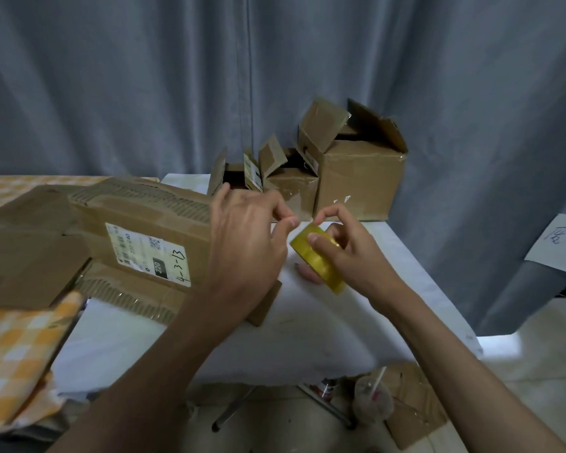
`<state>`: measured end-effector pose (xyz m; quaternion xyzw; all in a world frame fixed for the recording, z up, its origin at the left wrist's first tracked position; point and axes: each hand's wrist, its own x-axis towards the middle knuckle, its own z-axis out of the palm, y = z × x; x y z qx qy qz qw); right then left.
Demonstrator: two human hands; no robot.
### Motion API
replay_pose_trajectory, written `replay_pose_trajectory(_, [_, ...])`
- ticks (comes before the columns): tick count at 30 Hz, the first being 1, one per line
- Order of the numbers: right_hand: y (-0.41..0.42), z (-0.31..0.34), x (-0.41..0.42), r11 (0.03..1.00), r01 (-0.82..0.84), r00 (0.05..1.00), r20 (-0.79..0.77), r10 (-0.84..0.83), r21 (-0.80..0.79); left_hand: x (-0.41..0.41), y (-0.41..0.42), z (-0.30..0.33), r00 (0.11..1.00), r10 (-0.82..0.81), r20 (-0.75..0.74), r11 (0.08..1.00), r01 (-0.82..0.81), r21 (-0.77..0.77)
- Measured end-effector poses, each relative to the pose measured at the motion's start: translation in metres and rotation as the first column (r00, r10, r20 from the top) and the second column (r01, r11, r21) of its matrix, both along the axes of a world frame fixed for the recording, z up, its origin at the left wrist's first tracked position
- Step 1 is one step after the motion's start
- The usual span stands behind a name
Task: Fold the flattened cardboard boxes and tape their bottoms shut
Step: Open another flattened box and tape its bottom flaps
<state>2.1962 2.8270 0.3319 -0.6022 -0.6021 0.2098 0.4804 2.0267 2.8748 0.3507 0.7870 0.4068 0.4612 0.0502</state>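
Right hand grips the yellow tape roll, left hand pinches at its loose end — next, I'd say, pull a strip for the flattened box.

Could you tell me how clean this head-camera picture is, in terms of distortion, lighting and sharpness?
Head view: wide-angle bending is plain, the white table's edge curving; light is soft and even, with faint shadows; the tape roll in the right hand shows slight sheen; the left hand looks a little soft, yet the label on the flattened box is readable.
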Motion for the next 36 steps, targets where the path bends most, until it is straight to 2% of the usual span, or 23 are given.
replay_pose_trajectory(2, [-0.003, 0.001, 0.006, 0.997, -0.073, 0.995, -0.062, 0.075, 0.031, 0.0, 0.0, 0.003, 1.0, 0.001, 0.029, 1.0, -0.002, 0.024])
replay_pose_trajectory(6, [-0.01, 0.006, 0.006, 0.969, -0.241, 0.967, -0.07, 0.244, 0.055, -0.01, 0.012, 0.003, 0.999, 0.041, 0.033, 0.999, -0.04, -0.012])
replay_pose_trajectory(10, [-0.014, 0.008, 0.003, 0.953, -0.299, 0.945, -0.129, 0.302, 0.04, -0.01, 0.009, 0.0, 0.998, 0.03, -0.054, 1.0, -0.03, -0.005])
replay_pose_trajectory(13, [-0.013, 0.009, 0.005, 0.955, -0.293, 0.946, -0.133, 0.296, 0.038, -0.01, 0.011, -0.006, 0.982, 0.052, -0.179, 0.998, -0.047, 0.036])
replay_pose_trajectory(16, [-0.008, 0.01, 0.014, 0.974, -0.22, 0.971, -0.086, 0.224, 0.048, -0.016, 0.015, -0.008, 0.95, 0.086, -0.301, 0.996, -0.072, 0.059])
replay_pose_trajectory(19, [0.003, 0.003, 0.029, 0.997, -0.04, 0.993, 0.112, 0.032, 0.067, -0.029, 0.023, -0.001, 0.961, -0.005, -0.277, 0.998, -0.012, -0.058])
replay_pose_trajectory(22, [0.017, -0.016, 0.044, 0.99, 0.122, 0.911, 0.387, -0.139, 0.068, -0.05, 0.035, 0.005, 0.957, -0.062, -0.285, 0.99, 0.022, -0.143])
replay_pose_trajectory(26, [0.033, -0.04, 0.056, 0.96, 0.281, 0.749, 0.624, -0.222, 0.004, -0.07, 0.042, -0.001, 0.899, -0.189, -0.394, 0.973, 0.117, -0.199])
replay_pose_trajectory(32, [0.037, -0.052, 0.055, 0.933, 0.337, 0.753, 0.631, -0.185, -0.128, -0.085, 0.046, -0.006, 0.725, -0.279, -0.63, 0.957, 0.16, -0.24])
replay_pose_trajectory(34, [0.04, -0.047, 0.051, 0.91, 0.393, 0.719, 0.661, -0.214, -0.134, -0.085, 0.046, -0.009, 0.71, -0.272, -0.65, 0.961, 0.161, -0.226])
replay_pose_trajectory(35, [0.04, -0.041, 0.044, 0.912, 0.399, 0.729, 0.638, -0.249, -0.1, -0.085, 0.046, -0.01, 0.714, -0.265, -0.648, 0.962, 0.155, -0.223])
replay_pose_trajectory(36, [0.04, -0.033, 0.034, 0.928, 0.37, 0.778, 0.56, -0.286, -0.041, -0.084, 0.045, -0.01, 0.718, -0.253, -0.648, 0.965, 0.143, -0.218])
